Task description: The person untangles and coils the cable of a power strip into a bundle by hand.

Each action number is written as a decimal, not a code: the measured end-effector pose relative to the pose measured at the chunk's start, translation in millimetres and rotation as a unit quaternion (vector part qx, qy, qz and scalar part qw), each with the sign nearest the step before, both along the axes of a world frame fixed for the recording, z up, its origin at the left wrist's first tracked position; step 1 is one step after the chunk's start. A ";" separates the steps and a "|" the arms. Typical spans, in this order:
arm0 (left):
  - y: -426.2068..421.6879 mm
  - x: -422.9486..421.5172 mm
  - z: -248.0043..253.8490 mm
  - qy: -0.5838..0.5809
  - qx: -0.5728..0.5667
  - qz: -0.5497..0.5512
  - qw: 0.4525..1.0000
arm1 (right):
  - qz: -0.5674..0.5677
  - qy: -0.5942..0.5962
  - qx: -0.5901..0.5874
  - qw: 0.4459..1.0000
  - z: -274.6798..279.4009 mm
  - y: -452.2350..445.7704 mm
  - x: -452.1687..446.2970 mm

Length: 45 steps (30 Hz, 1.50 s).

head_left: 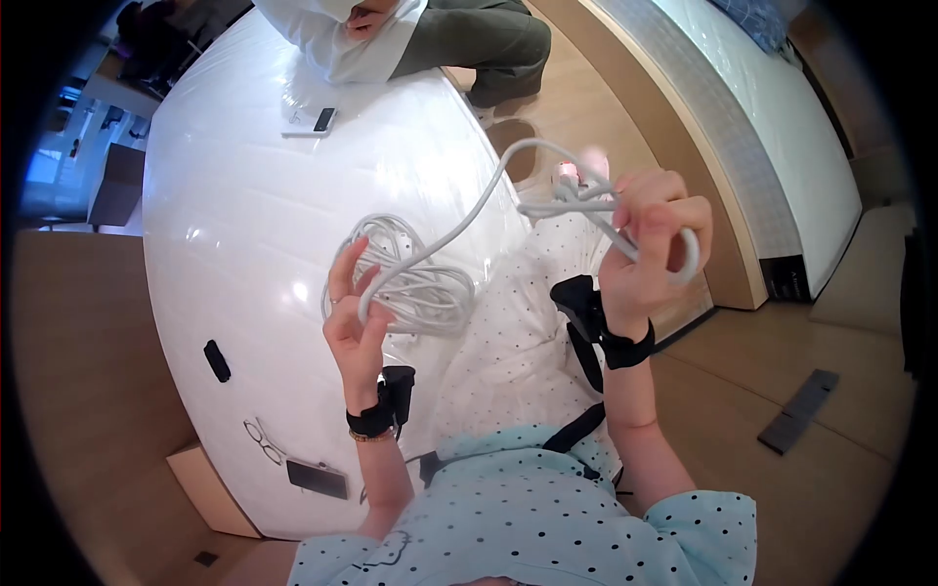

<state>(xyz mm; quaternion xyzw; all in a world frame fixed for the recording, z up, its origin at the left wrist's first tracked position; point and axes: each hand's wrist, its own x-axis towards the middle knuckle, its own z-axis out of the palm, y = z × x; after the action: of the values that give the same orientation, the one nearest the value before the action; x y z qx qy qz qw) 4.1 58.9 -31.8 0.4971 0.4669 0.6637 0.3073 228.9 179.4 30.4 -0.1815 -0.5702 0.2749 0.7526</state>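
Note:
A long white cable lies in a loose coil (pixel 420 293) on the plastic-covered mattress, beside my lap. My left hand (pixel 358 317) is at the coil's left side, its thumb and a finger pinched on the cable. From there one length arcs up and across to my right hand (pixel 653 230). My right hand is raised over my knees at the right, fingers curled round several strands of the cable, with a loop sticking out past the palm. Black straps with small devices are on both wrists.
The mattress (pixel 234 254) also holds a white phone (pixel 309 122), a black object (pixel 217 360), glasses (pixel 262 440) and a dark phone (pixel 317 479). Another person (pixel 440 44) sits at its far edge. A second mattress (pixel 772 127) stands right; a grey strip (pixel 799 411) lies on the floor.

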 end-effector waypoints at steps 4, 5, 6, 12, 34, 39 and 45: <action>3.9 13.4 20.7 -0.036 0.066 -0.118 0.990 | 0.029 -0.013 -0.040 0.999 -13.0 -11.2 2.5; 3.0 12.7 23.0 -0.018 0.070 -0.171 0.983 | 0.026 -0.017 -0.043 0.999 -15.3 -12.1 2.8; 3.2 15.6 30.3 0.015 0.058 -0.185 0.981 | 0.023 -0.020 -0.045 0.999 -17.7 -13.2 2.9; 6.4 43.6 64.3 0.236 -0.047 -0.215 0.947 | 0.167 -0.056 -0.112 0.978 -35.5 -23.3 1.8; 16.7 29.1 36.1 0.212 0.016 -0.106 0.971 | 0.301 -0.071 -0.249 0.918 -47.2 -59.6 -32.5; 18.9 33.8 10.4 0.163 -0.046 -0.066 0.983 | 0.338 0.026 -0.257 0.905 -57.5 -40.3 -13.3; 24.7 62.3 -31.1 0.202 -0.144 -0.179 0.952 | 0.400 0.017 -0.242 0.884 -39.0 -41.0 -12.6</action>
<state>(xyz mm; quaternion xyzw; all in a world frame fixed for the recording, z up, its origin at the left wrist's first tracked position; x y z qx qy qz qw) 66.4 83.6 -62.9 0.6468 0.5133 0.4091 0.3884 216.3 138.4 -8.6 -0.1092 -0.4971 0.6853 0.5210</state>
